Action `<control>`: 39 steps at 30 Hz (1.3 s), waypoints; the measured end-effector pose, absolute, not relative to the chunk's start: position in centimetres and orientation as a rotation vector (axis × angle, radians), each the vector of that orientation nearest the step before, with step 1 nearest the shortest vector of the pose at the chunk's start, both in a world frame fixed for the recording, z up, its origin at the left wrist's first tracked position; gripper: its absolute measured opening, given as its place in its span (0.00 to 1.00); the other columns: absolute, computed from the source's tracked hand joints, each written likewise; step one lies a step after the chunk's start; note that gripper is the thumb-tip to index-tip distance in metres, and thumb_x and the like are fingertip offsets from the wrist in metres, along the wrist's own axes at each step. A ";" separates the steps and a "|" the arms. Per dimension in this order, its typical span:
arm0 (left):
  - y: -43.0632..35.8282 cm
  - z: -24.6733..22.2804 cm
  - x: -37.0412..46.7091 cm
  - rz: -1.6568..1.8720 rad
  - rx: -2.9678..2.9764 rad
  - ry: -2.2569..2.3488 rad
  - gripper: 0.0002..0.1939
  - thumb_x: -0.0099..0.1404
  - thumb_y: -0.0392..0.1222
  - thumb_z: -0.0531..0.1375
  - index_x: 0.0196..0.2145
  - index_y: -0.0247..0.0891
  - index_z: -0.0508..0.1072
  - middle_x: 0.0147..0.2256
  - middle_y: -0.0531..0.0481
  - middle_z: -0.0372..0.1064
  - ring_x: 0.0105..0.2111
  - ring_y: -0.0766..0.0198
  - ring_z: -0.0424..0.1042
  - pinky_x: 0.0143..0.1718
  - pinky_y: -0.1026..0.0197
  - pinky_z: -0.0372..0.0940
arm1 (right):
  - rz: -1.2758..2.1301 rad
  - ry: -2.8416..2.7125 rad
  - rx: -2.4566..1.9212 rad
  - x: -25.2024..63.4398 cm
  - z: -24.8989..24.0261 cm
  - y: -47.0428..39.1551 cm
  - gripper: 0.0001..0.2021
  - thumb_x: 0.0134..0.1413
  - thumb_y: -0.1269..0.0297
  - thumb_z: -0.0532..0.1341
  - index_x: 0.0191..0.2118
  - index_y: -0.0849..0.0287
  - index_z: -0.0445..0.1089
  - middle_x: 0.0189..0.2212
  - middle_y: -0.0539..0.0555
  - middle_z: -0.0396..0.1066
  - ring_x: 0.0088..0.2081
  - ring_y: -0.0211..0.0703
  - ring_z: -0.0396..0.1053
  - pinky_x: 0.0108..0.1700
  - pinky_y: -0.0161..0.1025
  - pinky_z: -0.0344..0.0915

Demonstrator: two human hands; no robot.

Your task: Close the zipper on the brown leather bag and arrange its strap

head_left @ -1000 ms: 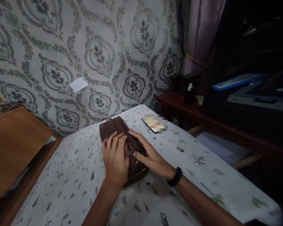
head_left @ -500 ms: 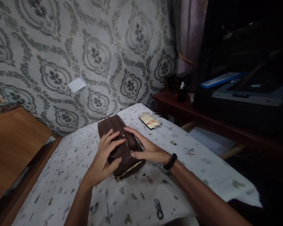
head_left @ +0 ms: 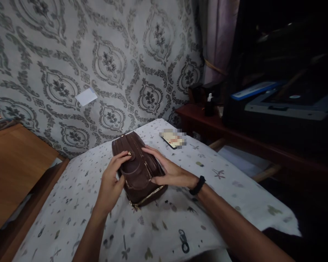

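Observation:
A dark brown leather bag (head_left: 142, 187) with gold zippers lies on the white patterned cloth (head_left: 207, 171). Its flap carries a small gold clasp (head_left: 129, 153). At the bag's left side, my left hand (head_left: 112, 180) has its fingertips at the clasp and its thumb on the bag's near left edge. My right hand (head_left: 171, 171), with a black band at the wrist, rests along the right side, fingers and thumb apart and touching the leather.
A phone (head_left: 173, 139) lies beyond the bag to the right. Wooden furniture (head_left: 19, 167) stands at the left. On the right are a dark red table (head_left: 196, 120), a small dark bottle (head_left: 209, 107) and an open drawer holding something white (head_left: 240, 160).
My left hand has drawn back leftward from the middle of the bag, its fingers closer together, uncovering the flap. My right hand stays on the right side.

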State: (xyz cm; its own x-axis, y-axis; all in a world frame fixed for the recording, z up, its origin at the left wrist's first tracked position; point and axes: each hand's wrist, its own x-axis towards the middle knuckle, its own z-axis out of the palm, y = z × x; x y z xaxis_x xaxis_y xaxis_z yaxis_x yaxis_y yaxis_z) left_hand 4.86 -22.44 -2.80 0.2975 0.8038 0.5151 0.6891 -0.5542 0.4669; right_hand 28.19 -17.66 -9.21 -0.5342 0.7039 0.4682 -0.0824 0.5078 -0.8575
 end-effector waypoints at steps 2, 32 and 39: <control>-22.5 -2.7 4.7 0.983 2.429 1.405 0.25 0.65 0.32 0.55 0.58 0.47 0.69 0.65 0.44 0.60 0.67 0.54 0.59 0.66 0.46 0.58 | 1.147 -1.842 -0.523 28.1 -9.3 -17.7 0.43 0.52 0.64 0.69 0.71 0.48 0.51 0.75 0.56 0.39 0.75 0.53 0.37 0.73 0.57 0.36; -22.5 -4.5 6.6 0.954 2.753 1.555 0.25 0.66 0.35 0.60 0.59 0.48 0.67 0.64 0.41 0.55 0.64 0.47 0.58 0.62 0.43 0.59 | 0.819 -1.706 -0.634 25.6 -10.6 -17.8 0.34 0.56 0.64 0.68 0.67 0.47 0.60 0.69 0.58 0.56 0.71 0.53 0.52 0.72 0.56 0.50; -22.4 -5.6 6.5 1.117 2.844 1.480 0.23 0.68 0.33 0.56 0.60 0.45 0.67 0.65 0.39 0.56 0.65 0.47 0.58 0.62 0.44 0.60 | 0.620 -1.694 -0.688 24.8 -11.1 -17.9 0.30 0.60 0.66 0.64 0.66 0.50 0.61 0.68 0.60 0.60 0.69 0.55 0.57 0.69 0.58 0.56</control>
